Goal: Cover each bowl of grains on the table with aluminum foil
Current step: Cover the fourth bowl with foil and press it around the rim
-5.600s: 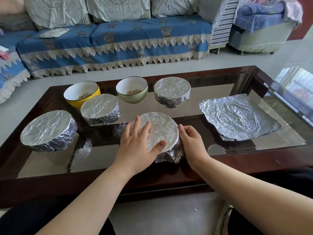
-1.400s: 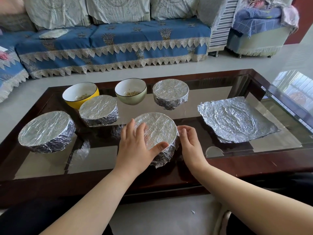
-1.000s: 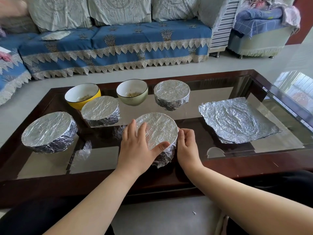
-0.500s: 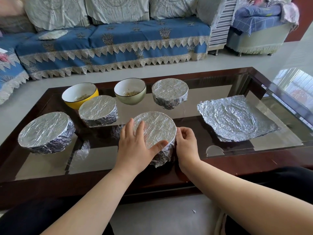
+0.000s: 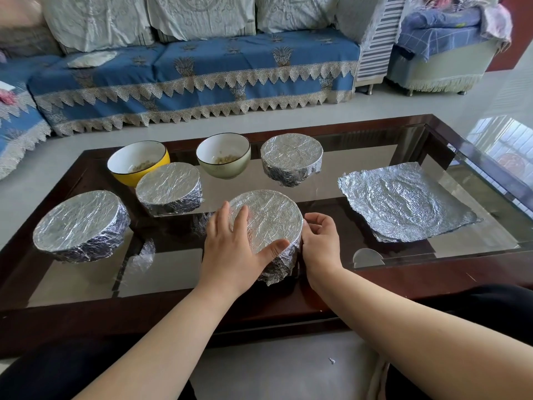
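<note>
The person is working on the near foil-wrapped bowl (image 5: 266,226), which stands on the glass worktop (image 5: 331,194) directly between the two hands. The left hand (image 5: 233,249) lies flat on the foil top with straight fingers, its thumb stretched along the near rim; it presses and does not grip. The right hand (image 5: 321,241) is at the right side of the same bowl, its fingers curled against the foil wall and seemingly pinching it under the rim.

The judgement here is that this bowl is almost finished and the next move goes to an open bowl. Two remain uncovered: the green bowl (image 5: 223,160) is straight ahead of the left hand's fingertips, well beyond the wrapped bowl, and the yellow bowl (image 5: 138,163) is farther to the left of it. Both show grains inside. The left hand is nearer to both.

The loose foil sheets (image 5: 403,203) lie flat to the right of the right hand, near it, so this hand is the better one to take a sheet. They look like a thin stack, so more than one may lift together.
</note>
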